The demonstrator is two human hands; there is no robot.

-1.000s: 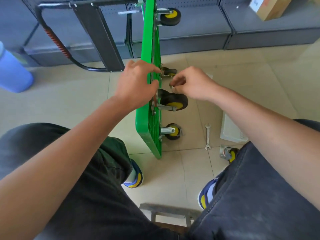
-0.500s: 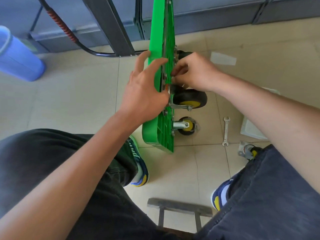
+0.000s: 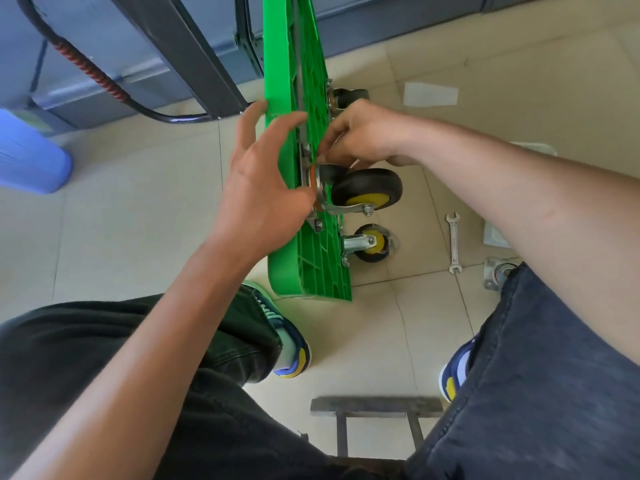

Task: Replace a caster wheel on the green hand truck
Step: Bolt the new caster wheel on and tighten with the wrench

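The green hand truck [image 3: 313, 258] stands on its edge on the tiled floor, its ribbed underside facing right. A black-and-yellow caster wheel [image 3: 369, 190] sits against that underside on its metal plate. My left hand [image 3: 263, 174] lies along the truck's flat left face with fingers spread, the thumb reaching round the edge to the caster's plate. My right hand [image 3: 360, 136] pinches something small at the plate's upper corner; the part itself is hidden by my fingers. A smaller mounted caster [image 3: 370, 242] is below, and another [image 3: 349, 97] is above my right hand.
An open-ended wrench [image 3: 453, 242] lies on the floor to the right, with a loose caster [image 3: 497, 275] by my right knee. A white tray [image 3: 495, 235] is partly behind my forearm. A blue bin [image 3: 31, 157] stands left. The truck's black handle [image 3: 180, 46] is behind, a stool [image 3: 375, 410] below.
The view has tilted down and closer. My right hand has gone from above the caster down to its plate, and my left hand has slid down the truck's face, fingers spreading.
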